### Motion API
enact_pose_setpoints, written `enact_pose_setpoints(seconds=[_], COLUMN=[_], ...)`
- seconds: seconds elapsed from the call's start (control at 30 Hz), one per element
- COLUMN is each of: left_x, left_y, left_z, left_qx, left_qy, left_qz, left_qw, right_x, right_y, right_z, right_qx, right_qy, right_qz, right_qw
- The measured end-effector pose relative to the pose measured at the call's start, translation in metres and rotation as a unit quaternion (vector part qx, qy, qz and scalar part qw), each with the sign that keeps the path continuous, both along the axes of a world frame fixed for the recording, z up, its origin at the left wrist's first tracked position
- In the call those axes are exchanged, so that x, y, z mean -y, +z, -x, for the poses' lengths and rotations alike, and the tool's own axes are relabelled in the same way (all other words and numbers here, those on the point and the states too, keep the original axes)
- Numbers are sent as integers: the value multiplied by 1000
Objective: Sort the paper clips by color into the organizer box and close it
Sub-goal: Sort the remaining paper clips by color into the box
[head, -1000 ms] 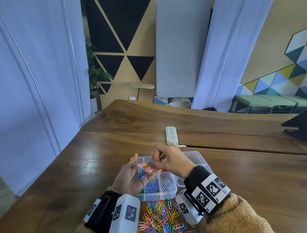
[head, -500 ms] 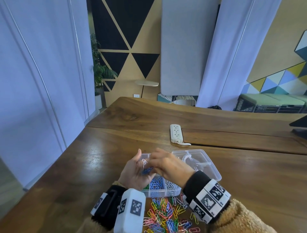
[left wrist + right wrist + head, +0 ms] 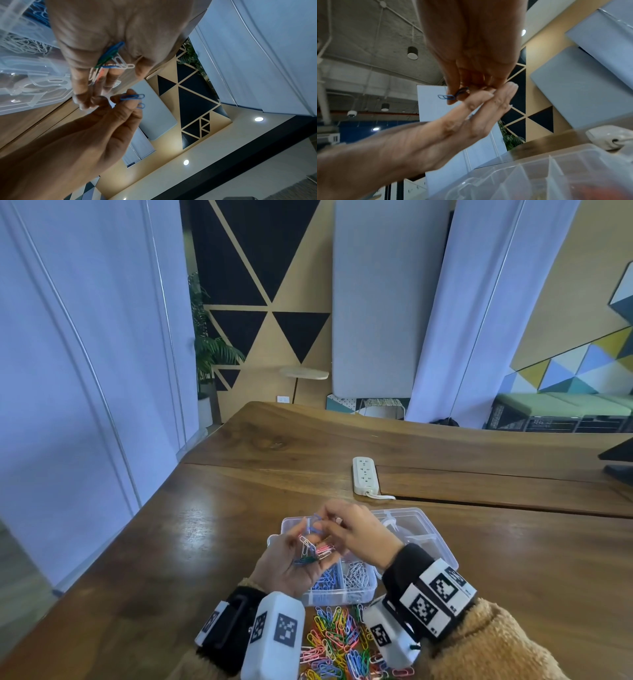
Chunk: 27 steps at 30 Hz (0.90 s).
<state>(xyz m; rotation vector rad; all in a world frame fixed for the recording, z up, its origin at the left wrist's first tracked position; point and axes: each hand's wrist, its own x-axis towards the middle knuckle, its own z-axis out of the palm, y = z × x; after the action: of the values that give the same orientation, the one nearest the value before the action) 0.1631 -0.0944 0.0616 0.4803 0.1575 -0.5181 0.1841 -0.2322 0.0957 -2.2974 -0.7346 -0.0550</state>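
Note:
My left hand (image 3: 291, 563) lies palm up over the clear organizer box (image 3: 342, 597), carrying a small bunch of white, pink, green and blue paper clips (image 3: 313, 551) on its palm and loosely bent fingers. The same bunch (image 3: 111, 58) shows in the left wrist view. My right hand (image 3: 352, 532) hovers just past the left fingertips and pinches blue paper clips (image 3: 315, 523) between thumb and fingers; those blue clips (image 3: 133, 97) (image 3: 447, 96) appear in both wrist views. The box's near compartments hold blue clips (image 3: 325, 580) and white clips (image 3: 356, 575). Its lid (image 3: 424, 532) lies open to the right.
A pile of mixed coloured paper clips (image 3: 339, 642) lies on the wooden table (image 3: 171, 542) between my wrists, in front of the box. A white power strip (image 3: 365, 475) sits beyond the box. A dark object (image 3: 620, 453) is at the right edge.
Half a second ago my right fingers were down on the left palm among the clips. They have now lifted off with blue clips pinched. The left hand stayed palm up.

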Motion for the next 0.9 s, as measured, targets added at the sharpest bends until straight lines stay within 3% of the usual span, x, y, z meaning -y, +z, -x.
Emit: enact_pose_setpoints(seconds=[0.17, 0.27, 0.43, 0.63, 0.8, 0.9], left_x=[-1, -10, -41, -41, -31, -24], left_y=[0, -7, -27, -24, -18, -12], left_z=[1, -4, -18, -21, -17, -15], left_qx=[-14, -17, -5, -13, -12, -11], left_qy=[-10, 2, 73, 99, 70, 71], left_qz=[17, 13, 17, -12, -39, -41], left_qw=[1000, 1000, 997, 995, 997, 997], right_x=[1, 5, 13, -6, -5, -4], right_y=[-2, -1, -7, -19, -16, -11], right_z=[-3, -4, -8, -2, 1, 1], right_qx=[-140, -161, -115, -103, -54, 59], right_qy=[14, -10, -69, -49, -60, -93], right_qz=[-113, -164, -55, 150, 118, 72], right_qw=[983, 973, 989, 982, 990, 991])
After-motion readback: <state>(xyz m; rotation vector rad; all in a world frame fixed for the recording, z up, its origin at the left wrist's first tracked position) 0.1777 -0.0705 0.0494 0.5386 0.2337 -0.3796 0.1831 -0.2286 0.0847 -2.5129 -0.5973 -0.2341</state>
